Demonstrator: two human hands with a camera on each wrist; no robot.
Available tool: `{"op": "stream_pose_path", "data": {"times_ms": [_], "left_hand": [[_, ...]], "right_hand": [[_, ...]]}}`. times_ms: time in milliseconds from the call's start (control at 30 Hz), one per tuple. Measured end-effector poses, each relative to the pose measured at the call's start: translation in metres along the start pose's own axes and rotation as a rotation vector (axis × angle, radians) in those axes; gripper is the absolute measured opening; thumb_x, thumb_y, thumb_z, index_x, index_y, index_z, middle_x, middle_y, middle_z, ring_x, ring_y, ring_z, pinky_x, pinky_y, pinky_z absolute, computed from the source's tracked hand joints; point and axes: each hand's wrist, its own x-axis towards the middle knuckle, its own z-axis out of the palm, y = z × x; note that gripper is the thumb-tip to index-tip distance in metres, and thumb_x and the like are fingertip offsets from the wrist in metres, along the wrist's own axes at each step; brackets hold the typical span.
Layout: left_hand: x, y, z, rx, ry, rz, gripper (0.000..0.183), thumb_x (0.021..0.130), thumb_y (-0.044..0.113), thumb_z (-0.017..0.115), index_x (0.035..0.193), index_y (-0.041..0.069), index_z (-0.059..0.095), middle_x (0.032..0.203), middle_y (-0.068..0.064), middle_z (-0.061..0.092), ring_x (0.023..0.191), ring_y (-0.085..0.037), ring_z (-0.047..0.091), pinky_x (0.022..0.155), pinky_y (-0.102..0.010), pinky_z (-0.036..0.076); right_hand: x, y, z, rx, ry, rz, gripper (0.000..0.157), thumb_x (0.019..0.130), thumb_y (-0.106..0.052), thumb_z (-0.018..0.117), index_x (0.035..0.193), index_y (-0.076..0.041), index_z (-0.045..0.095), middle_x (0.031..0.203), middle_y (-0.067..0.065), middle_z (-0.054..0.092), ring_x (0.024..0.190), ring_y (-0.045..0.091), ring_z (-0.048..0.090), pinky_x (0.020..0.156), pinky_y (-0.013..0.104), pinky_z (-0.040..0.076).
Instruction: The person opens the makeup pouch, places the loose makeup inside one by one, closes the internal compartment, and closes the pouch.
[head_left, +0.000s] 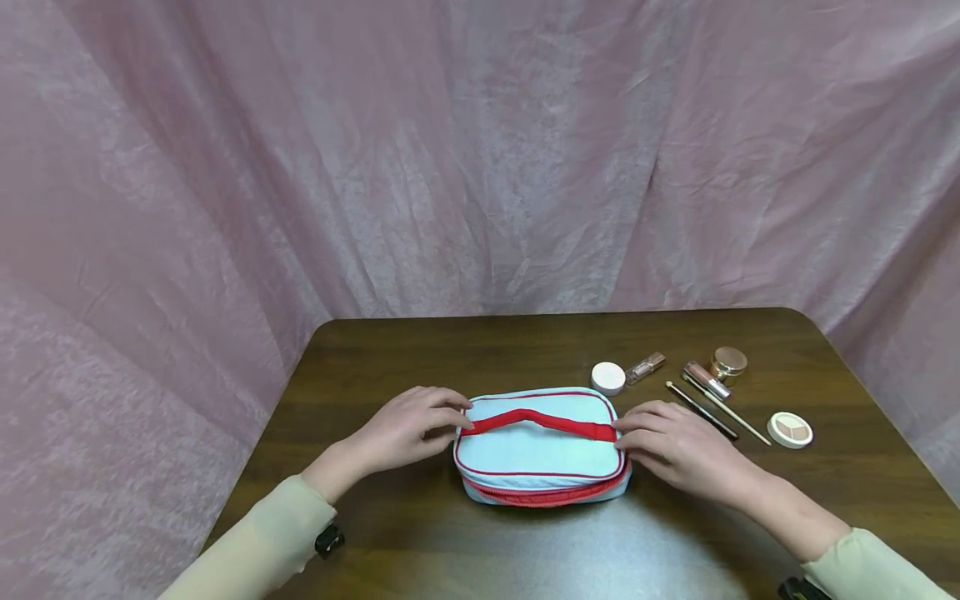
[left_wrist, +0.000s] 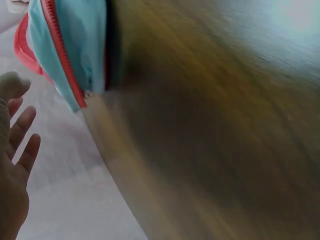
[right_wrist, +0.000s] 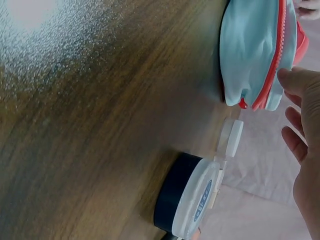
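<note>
A pale blue cosmetic bag (head_left: 540,454) with red piping, a red zipper and a red top handle (head_left: 525,415) lies on the table. At the bag's left end is my left hand (head_left: 412,427), fingers spread and loosely bent. In the left wrist view the left hand (left_wrist: 17,150) looks slightly apart from the bag (left_wrist: 75,45). My right hand (head_left: 675,446) reaches the other end, with its fingertips at the handle's base. The right wrist view shows the right thumb at the bag (right_wrist: 252,50), beside the zipper; the other fingers are relaxed. The zipper looks closed along the visible side.
Behind and right of the bag lie a white-lidded jar (head_left: 607,378), a small clear tube (head_left: 645,367), a pink tube (head_left: 707,380), a gold-lidded round jar (head_left: 729,362), two thin sticks, one dark (head_left: 701,410), and a round three-colour palette (head_left: 790,430). A pink curtain hangs behind the wooden table (head_left: 390,350).
</note>
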Motion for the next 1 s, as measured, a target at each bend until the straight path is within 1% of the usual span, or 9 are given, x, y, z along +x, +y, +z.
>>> {"op": "stream_pose_path", "data": {"times_ms": [100, 200, 333, 533, 633, 700, 867, 933, 1000], "left_hand": [[-0.008, -0.003, 0.001, 0.023, -0.011, 0.038, 0.031, 0.089, 0.012, 0.077, 0.117, 0.026, 0.074, 0.131, 0.001, 0.064, 0.121, -0.014, 0.058, 0.099, -0.042, 0.048], [-0.012, -0.004, 0.004, 0.036, -0.015, 0.071, 0.032, 0.089, 0.014, 0.081, 0.117, 0.026, 0.074, 0.132, 0.0, 0.064, 0.121, -0.016, 0.059, 0.1, -0.041, 0.048], [-0.014, -0.004, 0.009, 0.053, 0.006, 0.098, 0.03, 0.087, 0.013, 0.083, 0.114, 0.024, 0.075, 0.13, 0.0, 0.065, 0.119, -0.017, 0.06, 0.1, -0.041, 0.049], [-0.02, -0.005, 0.013, 0.063, 0.056, 0.107, 0.03, 0.086, 0.016, 0.085, 0.113, 0.024, 0.075, 0.123, 0.004, 0.068, 0.113, -0.014, 0.063, 0.097, -0.038, 0.051], [-0.021, -0.007, 0.014, 0.045, 0.07, 0.095, 0.03, 0.088, 0.015, 0.083, 0.115, 0.024, 0.075, 0.122, 0.008, 0.068, 0.113, -0.011, 0.062, 0.098, -0.035, 0.05], [-0.022, -0.009, 0.014, 0.023, 0.086, 0.09, 0.031, 0.088, 0.013, 0.083, 0.116, 0.023, 0.075, 0.121, 0.008, 0.069, 0.114, -0.009, 0.062, 0.097, -0.035, 0.05], [-0.021, -0.012, 0.011, -0.034, 0.123, 0.063, 0.035, 0.088, 0.01, 0.082, 0.12, 0.023, 0.074, 0.121, 0.008, 0.07, 0.113, -0.009, 0.063, 0.095, -0.036, 0.051], [-0.02, -0.014, 0.01, -0.066, 0.127, 0.024, 0.036, 0.089, 0.01, 0.081, 0.121, 0.024, 0.073, 0.122, 0.009, 0.07, 0.113, -0.009, 0.064, 0.095, -0.036, 0.052], [-0.018, -0.014, 0.008, -0.112, 0.127, -0.042, 0.035, 0.091, 0.01, 0.079, 0.122, 0.026, 0.073, 0.122, 0.011, 0.069, 0.112, -0.008, 0.064, 0.094, -0.035, 0.053]], "right_hand": [[0.0, -0.001, 0.0, -0.019, 0.01, -0.017, 0.019, 0.104, -0.027, 0.06, 0.108, -0.021, 0.076, 0.116, 0.0, 0.072, 0.105, 0.025, 0.065, 0.096, 0.038, 0.042], [0.0, -0.001, 0.001, -0.02, -0.011, 0.0, 0.025, 0.107, -0.031, 0.055, 0.109, -0.02, 0.076, 0.117, 0.0, 0.072, 0.106, 0.025, 0.065, 0.098, 0.037, 0.041], [0.002, -0.002, 0.003, -0.02, -0.021, 0.001, 0.027, 0.108, -0.033, 0.053, 0.108, -0.019, 0.076, 0.118, 0.0, 0.071, 0.107, 0.025, 0.065, 0.099, 0.036, 0.041], [0.004, 0.0, 0.007, -0.034, 0.027, -0.034, 0.03, 0.109, -0.035, 0.051, 0.106, -0.019, 0.077, 0.115, 0.0, 0.072, 0.103, 0.025, 0.066, 0.094, 0.038, 0.044], [0.004, 0.0, 0.006, -0.02, 0.035, -0.029, 0.028, 0.107, -0.035, 0.054, 0.109, -0.019, 0.077, 0.114, -0.001, 0.072, 0.103, 0.023, 0.066, 0.095, 0.037, 0.044], [0.005, 0.001, 0.005, 0.004, 0.033, -0.013, 0.024, 0.105, -0.033, 0.059, 0.112, -0.018, 0.077, 0.114, -0.001, 0.071, 0.104, 0.023, 0.066, 0.097, 0.036, 0.043], [0.009, 0.002, -0.001, 0.07, 0.017, 0.078, 0.018, 0.097, -0.024, 0.071, 0.113, -0.019, 0.076, 0.116, -0.002, 0.071, 0.107, 0.023, 0.065, 0.103, 0.026, 0.04], [0.011, 0.002, -0.004, 0.087, 0.011, 0.13, 0.021, 0.092, -0.018, 0.076, 0.113, -0.019, 0.076, 0.117, -0.001, 0.072, 0.109, 0.023, 0.065, 0.105, 0.022, 0.038], [0.013, 0.003, -0.006, 0.103, 0.002, 0.186, 0.027, 0.088, -0.013, 0.078, 0.113, -0.021, 0.076, 0.119, -0.002, 0.071, 0.111, 0.023, 0.064, 0.106, 0.017, 0.035]]}}
